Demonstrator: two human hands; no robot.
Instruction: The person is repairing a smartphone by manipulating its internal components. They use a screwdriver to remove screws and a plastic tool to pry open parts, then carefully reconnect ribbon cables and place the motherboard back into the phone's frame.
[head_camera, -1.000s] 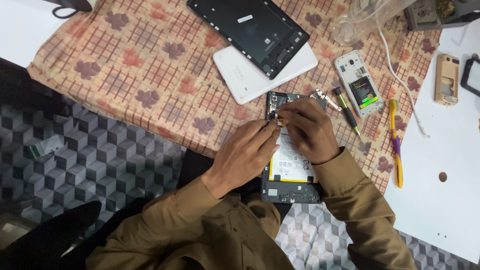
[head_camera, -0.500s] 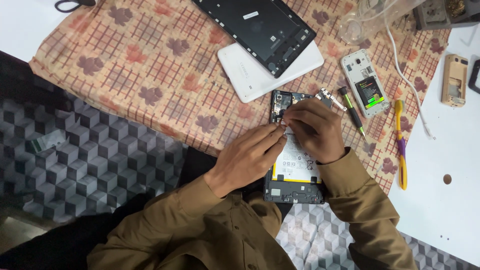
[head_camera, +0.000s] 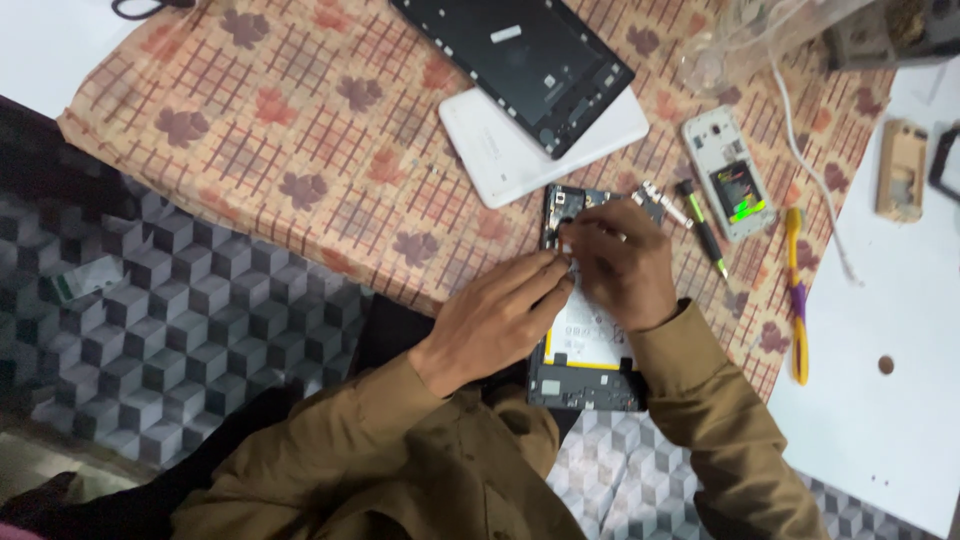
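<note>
An opened tablet (head_camera: 585, 345), with its white battery and dark circuit boards exposed, lies at the near edge of a checked leaf-pattern cloth (head_camera: 300, 150). My left hand (head_camera: 500, 315) rests on its left side, fingers pointing toward the upper board. My right hand (head_camera: 622, 265) covers the upper right part, fingertips pinched at a small part near the top board. What the fingertips hold is too small to tell. Both sleeves are olive brown.
A black tablet back cover (head_camera: 525, 65) lies on a white tablet (head_camera: 540, 140) farther up. To the right are an open white phone (head_camera: 730, 185), a black screwdriver (head_camera: 700, 225), a yellow-purple tool (head_camera: 797, 300), a white cable (head_camera: 810, 170) and a white table (head_camera: 890, 350).
The hands stay on the tablet with only small finger shifts. The view has drifted slightly.
</note>
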